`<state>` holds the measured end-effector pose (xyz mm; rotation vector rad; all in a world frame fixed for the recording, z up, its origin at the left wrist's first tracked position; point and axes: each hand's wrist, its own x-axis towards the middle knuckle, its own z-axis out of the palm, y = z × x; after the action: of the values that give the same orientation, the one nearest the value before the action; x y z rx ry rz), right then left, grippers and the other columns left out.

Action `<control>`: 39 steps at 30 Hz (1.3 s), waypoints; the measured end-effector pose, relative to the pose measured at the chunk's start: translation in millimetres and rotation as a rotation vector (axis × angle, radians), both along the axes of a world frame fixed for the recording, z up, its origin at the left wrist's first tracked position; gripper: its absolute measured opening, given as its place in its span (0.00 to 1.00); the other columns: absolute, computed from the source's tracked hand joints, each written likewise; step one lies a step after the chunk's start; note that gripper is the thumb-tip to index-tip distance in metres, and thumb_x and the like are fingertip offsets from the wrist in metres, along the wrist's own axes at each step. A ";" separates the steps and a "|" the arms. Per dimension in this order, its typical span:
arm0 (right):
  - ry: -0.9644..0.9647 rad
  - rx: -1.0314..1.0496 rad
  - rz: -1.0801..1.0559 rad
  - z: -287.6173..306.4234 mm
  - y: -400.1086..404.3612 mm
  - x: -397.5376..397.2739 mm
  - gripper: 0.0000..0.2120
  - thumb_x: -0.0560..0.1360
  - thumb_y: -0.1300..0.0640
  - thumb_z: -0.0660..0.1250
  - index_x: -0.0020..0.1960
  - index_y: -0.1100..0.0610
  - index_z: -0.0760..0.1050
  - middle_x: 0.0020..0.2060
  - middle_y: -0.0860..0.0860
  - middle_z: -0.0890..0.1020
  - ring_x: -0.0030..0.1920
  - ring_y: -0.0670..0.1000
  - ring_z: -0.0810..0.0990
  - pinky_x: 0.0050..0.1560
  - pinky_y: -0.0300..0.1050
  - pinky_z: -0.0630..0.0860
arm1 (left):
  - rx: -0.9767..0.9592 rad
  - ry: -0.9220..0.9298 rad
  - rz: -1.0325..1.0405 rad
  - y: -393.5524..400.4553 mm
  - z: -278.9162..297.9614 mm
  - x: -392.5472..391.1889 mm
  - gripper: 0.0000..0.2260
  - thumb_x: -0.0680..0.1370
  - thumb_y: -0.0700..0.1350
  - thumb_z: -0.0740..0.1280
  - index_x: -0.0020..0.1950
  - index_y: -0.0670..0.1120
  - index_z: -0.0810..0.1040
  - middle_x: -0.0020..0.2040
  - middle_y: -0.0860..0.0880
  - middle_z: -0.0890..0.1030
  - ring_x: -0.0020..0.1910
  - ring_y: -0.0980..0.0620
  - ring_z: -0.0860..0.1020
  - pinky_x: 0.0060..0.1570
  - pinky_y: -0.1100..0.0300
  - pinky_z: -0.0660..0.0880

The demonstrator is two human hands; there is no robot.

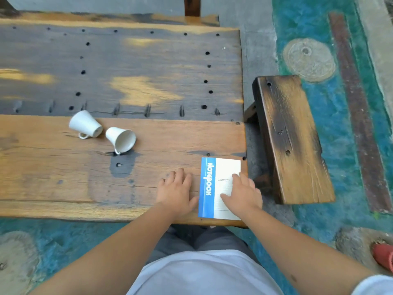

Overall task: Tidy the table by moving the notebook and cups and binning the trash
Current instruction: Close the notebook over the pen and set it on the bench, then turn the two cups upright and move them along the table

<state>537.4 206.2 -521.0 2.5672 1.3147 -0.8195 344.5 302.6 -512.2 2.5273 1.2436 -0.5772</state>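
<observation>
A blue and white notebook lies flat at the near right corner of the wooden table. My right hand rests on its white cover, fingers spread. My left hand lies flat on the wood just left of the notebook, its thumb at the blue spine edge. Two white cups lie tipped on their sides further left: one cup with its handle down, the other cup with its mouth facing me. No trash is visible.
A low wooden bench stands right of the table across a narrow gap. A dark stain marks the wood below the cups. The floor is painted blue-green. A red object sits at the right edge.
</observation>
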 end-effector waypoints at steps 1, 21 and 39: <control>-0.006 -0.001 0.046 2.3 2.0 -4.4 0.36 0.71 0.35 0.62 0.74 0.48 0.56 0.76 0.51 0.59 0.72 0.55 0.59 0.65 0.55 0.64 | -0.011 0.003 0.051 0.9 3.8 -9.6 0.38 0.72 0.70 0.52 0.76 0.52 0.54 0.78 0.45 0.56 0.74 0.41 0.57 0.65 0.39 0.62; 0.212 0.020 0.292 25.5 129.4 -151.8 0.52 0.65 0.27 0.63 0.78 0.46 0.43 0.80 0.51 0.43 0.78 0.55 0.47 0.73 0.59 0.54 | 0.003 -0.052 0.569 74.2 49.6 -201.5 0.44 0.67 0.75 0.47 0.79 0.54 0.42 0.80 0.49 0.43 0.78 0.45 0.45 0.70 0.37 0.58; 0.215 0.003 -0.151 -2.7 261.6 -254.5 0.55 0.63 0.32 0.73 0.78 0.49 0.46 0.79 0.49 0.51 0.77 0.54 0.54 0.71 0.53 0.61 | -0.107 -0.304 0.218 340.5 10.2 -294.0 0.41 0.74 0.61 0.66 0.77 0.40 0.54 0.78 0.42 0.57 0.76 0.43 0.54 0.74 0.49 0.53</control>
<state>282.8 467.8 -523.6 2.6679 1.1840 -1.1503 50.5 643.1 -502.0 2.2485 1.3100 -0.1954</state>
